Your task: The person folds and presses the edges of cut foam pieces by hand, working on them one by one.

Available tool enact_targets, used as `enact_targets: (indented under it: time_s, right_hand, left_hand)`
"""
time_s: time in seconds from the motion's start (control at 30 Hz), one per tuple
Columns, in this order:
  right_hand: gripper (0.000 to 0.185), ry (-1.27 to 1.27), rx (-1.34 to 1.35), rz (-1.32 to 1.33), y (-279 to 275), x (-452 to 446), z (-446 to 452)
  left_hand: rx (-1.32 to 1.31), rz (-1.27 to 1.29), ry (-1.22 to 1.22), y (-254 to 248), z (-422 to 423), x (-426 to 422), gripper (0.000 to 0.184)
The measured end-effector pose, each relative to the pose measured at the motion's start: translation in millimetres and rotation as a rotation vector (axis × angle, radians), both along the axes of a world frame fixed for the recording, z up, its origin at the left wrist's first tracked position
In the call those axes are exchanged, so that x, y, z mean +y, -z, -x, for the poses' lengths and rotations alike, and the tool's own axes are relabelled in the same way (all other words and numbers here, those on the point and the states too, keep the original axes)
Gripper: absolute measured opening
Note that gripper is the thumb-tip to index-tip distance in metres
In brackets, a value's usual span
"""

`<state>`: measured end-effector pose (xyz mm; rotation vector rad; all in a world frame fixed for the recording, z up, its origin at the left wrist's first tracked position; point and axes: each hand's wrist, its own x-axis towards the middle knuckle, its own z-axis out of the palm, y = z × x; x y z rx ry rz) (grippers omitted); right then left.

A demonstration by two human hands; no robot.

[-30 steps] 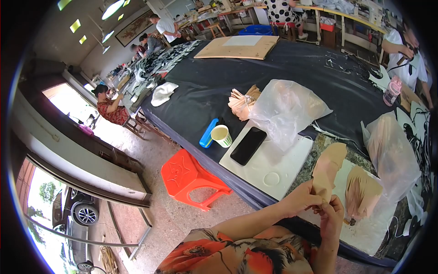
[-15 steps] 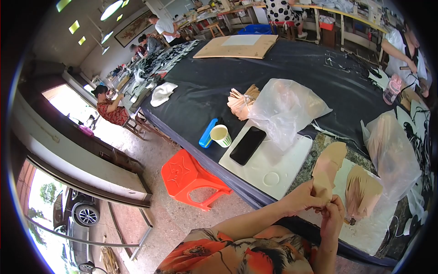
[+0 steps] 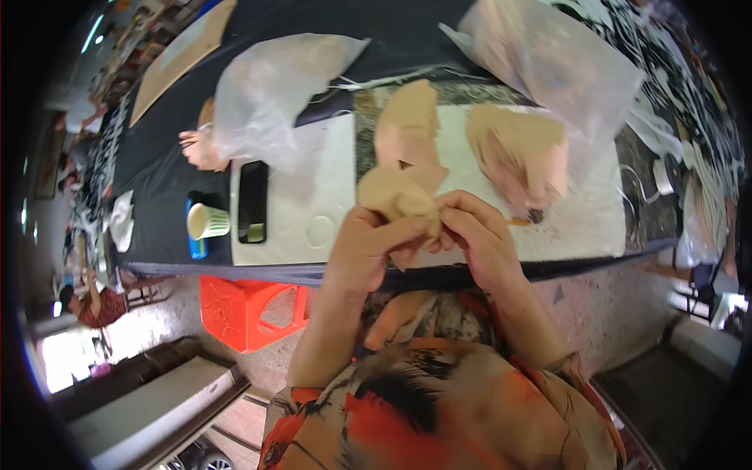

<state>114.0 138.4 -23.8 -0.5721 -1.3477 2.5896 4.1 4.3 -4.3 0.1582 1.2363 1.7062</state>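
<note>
My left hand (image 3: 368, 244) is closed round a bent, tan leather-like piece (image 3: 392, 192), thumb on top. At the right edge of the same piece, the fingertips of my right hand (image 3: 479, 235) are pinched together. The exact contact between the fingers is partly hidden. Just beyond my hands lies a flat tan stack (image 3: 407, 129) of similar pieces, its near end covered by the held one. To the right, a fanned bundle of tan pieces (image 3: 521, 153) rests on a white board (image 3: 580, 227), with a small dark thing (image 3: 536, 215) at its near end.
Left of my hands, a black phone (image 3: 252, 200) lies on another white board (image 3: 301, 188), beside a paper cup (image 3: 210, 222) and a blue object (image 3: 196, 243). Plastic bags (image 3: 274, 94) stand farther back. A red stool (image 3: 235, 313) is below the table's edge.
My view has swung right and down, bringing my hands to the middle. The held piece is now folded over between my hands, apart from the flat pieces beyond it.
</note>
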Motion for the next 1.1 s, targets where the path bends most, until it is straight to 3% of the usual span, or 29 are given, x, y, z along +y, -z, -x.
enact_targets:
  time_s: [0.03, 0.5, 0.73, 0.83, 1.03, 1.1]
  right_hand:
    - [0.015, -0.015, 0.041, 0.121, -2.1, 1.2, -1.1]
    - [0.011, -0.054, 0.028, 0.018, -11.3, 6.7, -1.2]
    - [0.008, -0.091, 0.0, 0.073, -3.8, 6.2, -0.2]
    - [0.011, -0.111, 0.043, 0.369, 2.3, 4.1, -0.9]
    - [0.013, -0.151, 0.036, 0.513, -1.2, 5.6, -1.9]
    - [0.014, -0.19, 0.004, 0.3, -5.9, 10.9, -5.5]
  left_hand:
    - [0.009, 0.007, -0.037, 1.1, 0.2, -1.7, 0.017]
    - [0.23, 0.066, -0.068, 0.3, -3.1, 4.7, 0.015]
    - [0.076, 0.0, -0.004, 3.8, 1.4, 1.8, 0.02]
    - [0.033, 0.022, 0.033, 5.8, 2.7, -1.4, 0.021]
    - [0.053, 0.041, 0.058, -2.5, 3.3, -3.7, 0.021]
    - [0.084, 0.023, 0.021, -3.7, 1.4, -2.5, 0.024]
